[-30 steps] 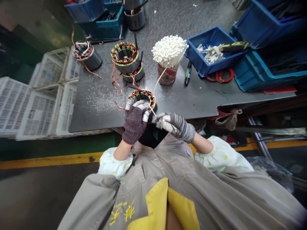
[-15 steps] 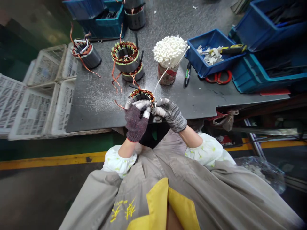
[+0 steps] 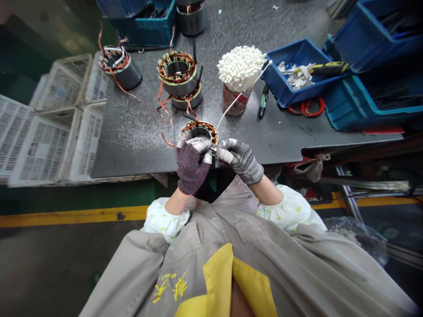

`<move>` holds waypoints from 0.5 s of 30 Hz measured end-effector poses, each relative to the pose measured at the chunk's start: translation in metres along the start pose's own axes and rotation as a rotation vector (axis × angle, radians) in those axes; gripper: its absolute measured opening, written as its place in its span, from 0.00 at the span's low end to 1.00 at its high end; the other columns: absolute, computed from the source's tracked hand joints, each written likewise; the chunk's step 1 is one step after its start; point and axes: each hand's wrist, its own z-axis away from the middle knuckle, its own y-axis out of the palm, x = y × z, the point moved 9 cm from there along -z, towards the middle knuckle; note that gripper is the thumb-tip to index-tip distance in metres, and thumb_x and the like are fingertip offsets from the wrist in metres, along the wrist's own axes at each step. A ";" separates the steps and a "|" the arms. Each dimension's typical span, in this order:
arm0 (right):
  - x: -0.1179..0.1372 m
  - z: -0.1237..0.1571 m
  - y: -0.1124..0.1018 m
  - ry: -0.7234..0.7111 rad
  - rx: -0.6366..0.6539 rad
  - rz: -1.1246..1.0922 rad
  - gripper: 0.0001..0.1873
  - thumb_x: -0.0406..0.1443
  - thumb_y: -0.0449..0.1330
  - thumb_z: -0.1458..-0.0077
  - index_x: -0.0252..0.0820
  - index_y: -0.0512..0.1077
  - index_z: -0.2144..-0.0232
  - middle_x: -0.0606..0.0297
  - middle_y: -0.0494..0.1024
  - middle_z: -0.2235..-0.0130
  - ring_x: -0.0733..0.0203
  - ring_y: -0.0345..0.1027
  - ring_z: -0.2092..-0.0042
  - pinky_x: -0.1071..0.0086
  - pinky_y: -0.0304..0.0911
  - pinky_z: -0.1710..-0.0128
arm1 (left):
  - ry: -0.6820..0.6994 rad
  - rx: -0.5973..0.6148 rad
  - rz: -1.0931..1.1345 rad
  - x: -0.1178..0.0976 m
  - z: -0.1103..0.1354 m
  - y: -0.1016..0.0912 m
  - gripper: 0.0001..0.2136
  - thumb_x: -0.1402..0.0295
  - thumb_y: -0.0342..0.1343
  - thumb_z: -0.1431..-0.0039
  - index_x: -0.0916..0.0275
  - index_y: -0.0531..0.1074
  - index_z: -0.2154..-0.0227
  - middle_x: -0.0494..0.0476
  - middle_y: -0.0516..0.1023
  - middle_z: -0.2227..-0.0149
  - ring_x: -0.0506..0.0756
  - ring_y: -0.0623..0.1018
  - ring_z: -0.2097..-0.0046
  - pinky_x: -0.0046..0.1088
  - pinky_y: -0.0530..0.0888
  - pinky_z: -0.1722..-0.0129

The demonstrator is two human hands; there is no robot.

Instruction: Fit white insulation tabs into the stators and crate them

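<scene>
My left hand (image 3: 191, 168), in a dark purple knit glove with white-taped fingers, grips the near rim of a copper-wound motor stator (image 3: 198, 131). My right hand (image 3: 238, 160), in a grey striped glove, pinches a small thin piece at the stator's edge; the fingers hide what it is. A white cable tie (image 3: 228, 112) runs from the stator towards a cup packed with white cable ties (image 3: 240, 68). Behind it, one wound stator (image 3: 176, 72) rests on another (image 3: 191, 100), and a third (image 3: 120, 70) stands to the left.
The grey metal bench (image 3: 132, 145) ends close to my body. White plastic crates (image 3: 49, 141) stand to its left. A blue tray (image 3: 287, 72) holds white scraps and a yellow-handled tool, with red-handled scissors (image 3: 306, 108) and a marker (image 3: 262, 101) nearby.
My right hand has moved up to the stator's edge and closed in beside my left hand. The view has shifted slightly. My left hand still grips the stator.
</scene>
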 end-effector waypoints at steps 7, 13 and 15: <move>0.024 -0.005 -0.005 -0.286 0.058 0.412 0.29 0.64 0.66 0.37 0.45 0.82 0.65 0.59 0.84 0.63 0.54 0.76 0.60 0.59 0.74 0.55 | 0.123 0.063 0.016 -0.009 -0.001 -0.005 0.13 0.65 0.55 0.28 0.55 0.78 0.44 0.60 0.86 0.47 0.63 0.82 0.39 0.55 0.68 0.29; 0.057 0.006 0.004 -0.503 0.076 0.833 0.25 0.55 0.59 0.28 0.45 0.81 0.67 0.57 0.79 0.67 0.50 0.74 0.58 0.54 0.72 0.47 | 0.105 0.117 -0.010 -0.007 -0.002 -0.002 0.14 0.64 0.56 0.30 0.55 0.79 0.46 0.61 0.85 0.44 0.65 0.79 0.34 0.58 0.65 0.26; 0.064 0.008 0.000 -0.477 0.040 0.767 0.24 0.55 0.60 0.28 0.47 0.80 0.67 0.58 0.78 0.66 0.48 0.75 0.57 0.51 0.73 0.45 | 0.060 0.098 -0.022 -0.005 -0.002 -0.003 0.13 0.64 0.57 0.30 0.55 0.79 0.46 0.62 0.83 0.42 0.66 0.77 0.32 0.57 0.67 0.27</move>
